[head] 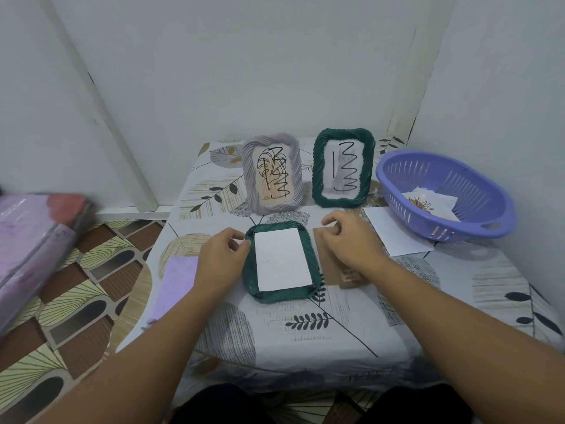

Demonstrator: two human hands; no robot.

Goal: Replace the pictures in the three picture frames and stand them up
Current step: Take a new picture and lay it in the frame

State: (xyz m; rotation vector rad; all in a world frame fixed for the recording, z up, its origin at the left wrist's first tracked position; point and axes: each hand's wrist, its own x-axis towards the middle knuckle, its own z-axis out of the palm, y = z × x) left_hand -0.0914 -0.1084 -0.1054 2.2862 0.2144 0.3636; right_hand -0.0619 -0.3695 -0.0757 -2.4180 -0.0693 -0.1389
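Observation:
A green frame [281, 293] lies face down mid-table with a white sheet [282, 258] set in its opening. My left hand [221, 261] pinches the frame's left rim. My right hand [348, 240], fingers loosely curled, hovers over a brown backing board [331, 270] lying to the frame's right; I cannot see it gripping anything. Behind them, a grey frame [272, 172] and a second green frame [344, 166] stand upright, each showing a scribbled picture.
A purple basket [489, 215] with picture sheets [431, 201] sits at the right by the wall. A white paper [394, 234] lies in front of it. A lilac sheet [175, 280] rests at the table's left edge. Plastic-wrapped bundle [27, 240] at far left.

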